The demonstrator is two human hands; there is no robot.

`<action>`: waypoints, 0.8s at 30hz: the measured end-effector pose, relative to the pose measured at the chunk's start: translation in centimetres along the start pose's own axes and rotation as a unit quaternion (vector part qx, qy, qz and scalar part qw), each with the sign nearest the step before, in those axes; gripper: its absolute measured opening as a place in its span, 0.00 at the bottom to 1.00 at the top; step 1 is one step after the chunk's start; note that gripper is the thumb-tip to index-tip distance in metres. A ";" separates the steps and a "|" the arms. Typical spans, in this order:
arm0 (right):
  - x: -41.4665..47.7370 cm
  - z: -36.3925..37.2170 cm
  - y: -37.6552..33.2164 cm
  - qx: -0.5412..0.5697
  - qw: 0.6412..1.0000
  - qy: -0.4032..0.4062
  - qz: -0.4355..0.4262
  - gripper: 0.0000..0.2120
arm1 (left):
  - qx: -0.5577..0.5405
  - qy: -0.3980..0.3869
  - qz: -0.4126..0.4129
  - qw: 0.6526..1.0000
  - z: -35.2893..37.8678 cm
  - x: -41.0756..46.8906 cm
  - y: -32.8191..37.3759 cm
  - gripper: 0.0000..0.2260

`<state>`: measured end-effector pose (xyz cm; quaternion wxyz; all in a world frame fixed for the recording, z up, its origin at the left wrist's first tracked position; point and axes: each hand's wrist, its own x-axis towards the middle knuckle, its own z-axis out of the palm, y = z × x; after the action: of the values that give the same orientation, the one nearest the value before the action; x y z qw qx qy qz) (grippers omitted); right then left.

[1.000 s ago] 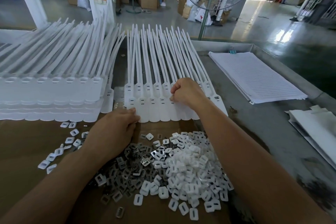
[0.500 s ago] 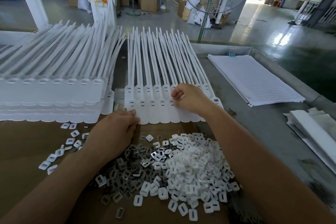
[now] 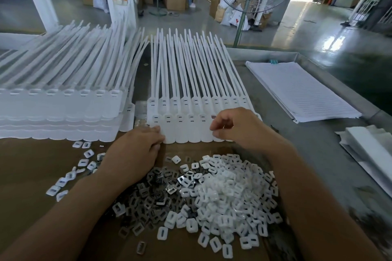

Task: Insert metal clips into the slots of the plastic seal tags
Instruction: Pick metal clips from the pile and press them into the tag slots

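A row of white plastic seal tags [image 3: 186, 129] lies in overlapping layers in front of me, their long tails pointing away. Several front slots show small dark clips; one slot [image 3: 213, 116] sits just beyond my right fingertips. My left hand [image 3: 135, 154] rests with straight fingers on the row's lower left corner. My right hand [image 3: 239, 127] hovers over the right end of the row, fingers loosely curled, and I see nothing between thumb and forefinger. A heap of metal clips [image 3: 152, 195] lies on the cardboard between my forearms.
A heap of white plastic caps [image 3: 229, 193] adjoins the clips on the right. A tall stack of seal tags [image 3: 63, 108] fills the left. Lined paper [image 3: 297, 91] and white sheets [image 3: 369, 146] lie on the grey tray to the right. Loose caps [image 3: 82, 162] are scattered at left.
My right hand has lifted off the tag it was pressing as a fist, drawn back toward me and loosened its fingers. My left hand has stayed on the row's corner.
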<state>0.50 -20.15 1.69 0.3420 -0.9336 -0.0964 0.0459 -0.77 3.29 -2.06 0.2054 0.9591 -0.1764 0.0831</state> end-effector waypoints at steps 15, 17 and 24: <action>-1.0 0.5 -1.7 -0.109 0.979 -0.167 0.032 0.06 | 0.003 -0.005 0.000 1.000 -0.1 0.0 0.2 0.13; -1.0 0.5 -1.9 -0.122 0.975 -0.181 0.030 0.03 | 0.005 -0.005 0.001 1.000 -0.1 0.0 0.2 0.13; -1.2 -0.1 -1.5 -0.120 0.973 -0.198 0.021 0.06 | 0.001 -0.009 -0.001 1.000 -0.2 0.0 0.3 0.14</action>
<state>-0.91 -19.35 2.73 0.2002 -0.9421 -0.1471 0.2251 -0.94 3.12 -1.77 0.2030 0.9602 -0.1768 0.0746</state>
